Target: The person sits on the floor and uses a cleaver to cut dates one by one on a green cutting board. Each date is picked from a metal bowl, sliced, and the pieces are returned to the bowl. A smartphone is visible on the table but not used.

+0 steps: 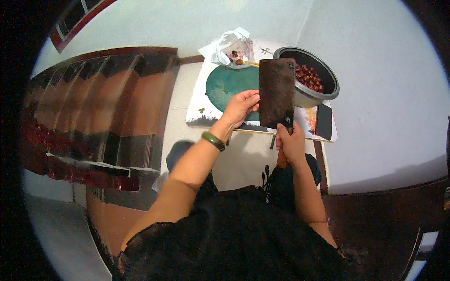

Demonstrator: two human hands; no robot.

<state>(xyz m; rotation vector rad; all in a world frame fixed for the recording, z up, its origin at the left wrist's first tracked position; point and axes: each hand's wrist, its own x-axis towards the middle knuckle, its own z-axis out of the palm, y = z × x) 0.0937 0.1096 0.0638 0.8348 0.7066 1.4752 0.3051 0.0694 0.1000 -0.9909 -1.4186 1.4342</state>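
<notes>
My right hand (291, 142) is closed round the wooden handle of a dark, broad-bladed cleaver (277, 93), its blade pointing away from me. At the blade's left edge, my left hand (243, 107) touches or pinches the metal between thumb and fingers; a green bangle sits on that wrist. Beneath lies a round green board (225, 86), partly covered by the hand and blade. To the right of the blade stands a deep pot (334, 82) holding many reddish-brown nuts, perhaps chestnuts (309, 78). An open plastic bag (233, 47) with several similar brown pieces lies behind the board.
A low white table (197, 105) with painted patterns carries these things. A black smartphone (323, 121) lies at its right edge, in front of the pot. Walls rise behind and to the right. At the left are brown stairs (116, 102). My knees are near the table's front.
</notes>
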